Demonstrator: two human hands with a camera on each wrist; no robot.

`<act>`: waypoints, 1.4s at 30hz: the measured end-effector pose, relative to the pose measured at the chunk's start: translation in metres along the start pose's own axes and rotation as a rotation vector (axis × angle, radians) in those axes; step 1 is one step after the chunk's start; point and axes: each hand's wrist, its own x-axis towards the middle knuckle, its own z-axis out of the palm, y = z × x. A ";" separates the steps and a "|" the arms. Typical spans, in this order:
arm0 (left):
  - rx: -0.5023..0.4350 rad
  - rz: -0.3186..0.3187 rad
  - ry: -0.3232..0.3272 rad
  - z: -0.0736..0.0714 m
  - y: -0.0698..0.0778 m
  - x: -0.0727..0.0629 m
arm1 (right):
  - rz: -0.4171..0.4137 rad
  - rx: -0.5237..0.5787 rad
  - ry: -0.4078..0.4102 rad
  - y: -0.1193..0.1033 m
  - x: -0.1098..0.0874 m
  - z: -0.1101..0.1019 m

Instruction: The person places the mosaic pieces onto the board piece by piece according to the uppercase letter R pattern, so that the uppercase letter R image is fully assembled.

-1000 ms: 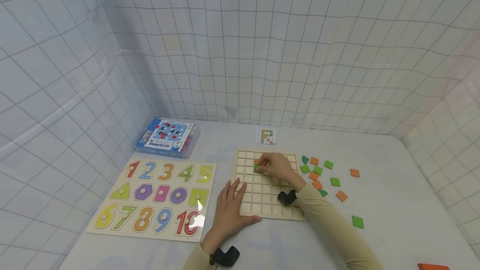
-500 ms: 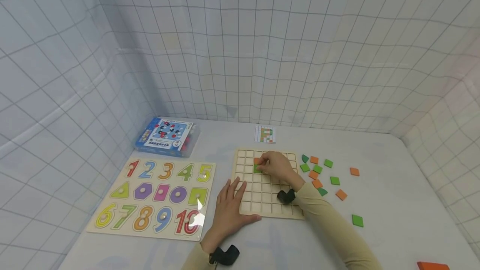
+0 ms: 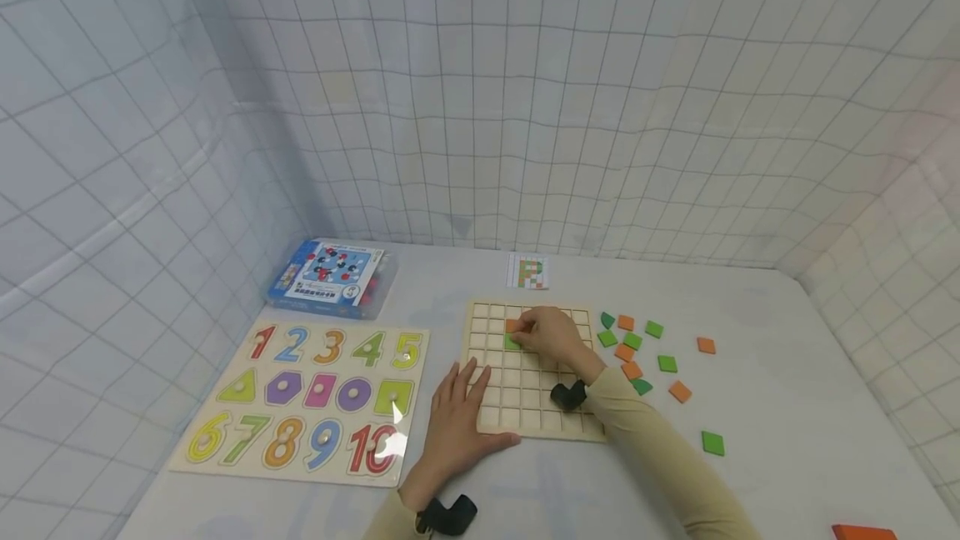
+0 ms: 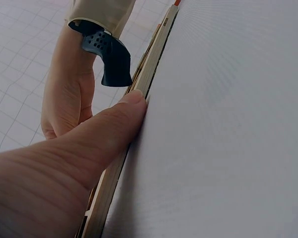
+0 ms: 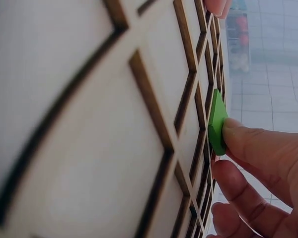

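Note:
A square green tile [image 3: 512,342] sits at a cell in the upper part of a wooden grid board [image 3: 510,397]. My right hand [image 3: 553,335] holds it; in the right wrist view, the thumb lies on the green tile [image 5: 217,123] and the curled fingers are just beside it. The tile stands slightly proud of the grid there. Just beyond it, an orange tile [image 3: 512,325] lies in the board, partly covered by the fingers. My left hand [image 3: 454,425] rests at the board's near left corner, fingers spread, its thumb against the front edge [image 4: 120,163].
Loose orange and green tiles [image 3: 667,363] lie right of the board. A small pattern card [image 3: 528,272] lies behind it. To the left are a number puzzle [image 3: 300,398] and a blue plastic box [image 3: 330,277]. An orange object [image 3: 864,532] shows at bottom right.
The whole scene shifts very slightly in the head view. Both hands stay in almost the same places, the right one still at the green tile.

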 end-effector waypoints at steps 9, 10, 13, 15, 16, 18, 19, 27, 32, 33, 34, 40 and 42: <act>-0.011 0.030 0.048 0.001 0.000 -0.001 | -0.023 -0.005 -0.006 0.001 -0.001 0.000; -0.011 0.032 0.049 0.001 0.000 -0.001 | -0.026 -0.002 -0.008 0.001 -0.001 0.000; -0.021 0.025 0.040 0.001 0.000 -0.001 | -0.041 -0.005 -0.012 0.002 -0.002 0.000; -0.023 0.011 0.025 0.000 0.000 -0.002 | -0.046 -0.002 -0.019 0.003 -0.002 0.001; -0.023 0.006 0.018 0.000 0.000 -0.002 | -0.048 -0.001 -0.024 0.003 -0.002 0.001; -0.022 -0.003 0.008 0.000 -0.001 -0.002 | -0.049 0.001 -0.040 0.004 -0.002 0.001; -0.020 -0.005 0.006 0.001 -0.001 -0.003 | -0.053 0.008 -0.048 0.005 -0.002 0.001; -0.016 0.008 0.025 0.001 -0.001 -0.001 | -0.146 0.028 -0.106 0.006 -0.004 -0.009; -0.021 0.003 0.017 0.001 -0.001 -0.001 | -0.196 0.053 -0.068 0.014 -0.007 -0.014; -0.020 -0.001 0.012 0.001 -0.001 -0.001 | -0.202 0.051 -0.046 0.016 -0.008 -0.016; -0.022 -0.004 0.010 0.001 -0.001 -0.001 | -0.208 0.049 -0.022 0.019 -0.009 -0.018; -0.017 0.004 0.024 0.001 0.000 -0.001 | -0.198 0.088 0.113 0.033 -0.015 -0.036; -0.017 0.006 0.027 0.001 0.000 -0.001 | -0.179 0.099 0.158 0.040 -0.016 -0.041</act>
